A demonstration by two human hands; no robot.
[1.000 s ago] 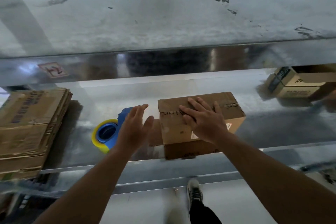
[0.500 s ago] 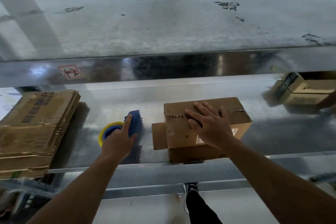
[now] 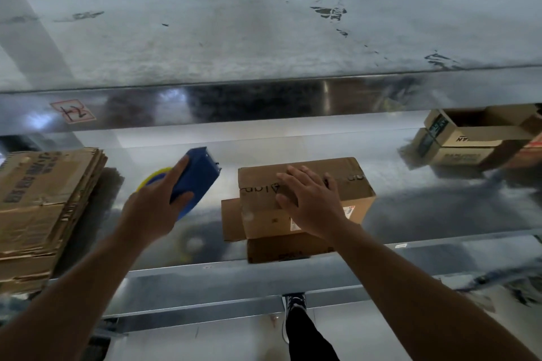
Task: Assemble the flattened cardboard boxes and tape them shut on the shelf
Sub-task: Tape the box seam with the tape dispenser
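Observation:
A small brown cardboard box [image 3: 356, 184] stands on the shiny metal shelf [image 3: 205, 243], its top flaps folded down and a side flap sticking out to the left. My right hand [image 3: 308, 202] lies flat on top of it, fingers spread, pressing the flaps down. My left hand [image 3: 155, 208] grips a blue tape dispenser [image 3: 199, 176] with a yellow roll, lifted above the shelf just left of the box. A stack of flattened cardboard boxes [image 3: 44, 208] lies at the left end of the shelf.
Two assembled boxes [image 3: 475, 138] are stacked at the far right of the shelf. An upper shelf [image 3: 264, 38] juts out overhead. A red-bordered label [image 3: 72, 111] sits on its front edge. My shoe [image 3: 294, 302] shows on the floor below.
My left hand reached the tape dispenser, took hold of it and lifted it off the shelf toward the box. My right hand stayed pressed on the box top.

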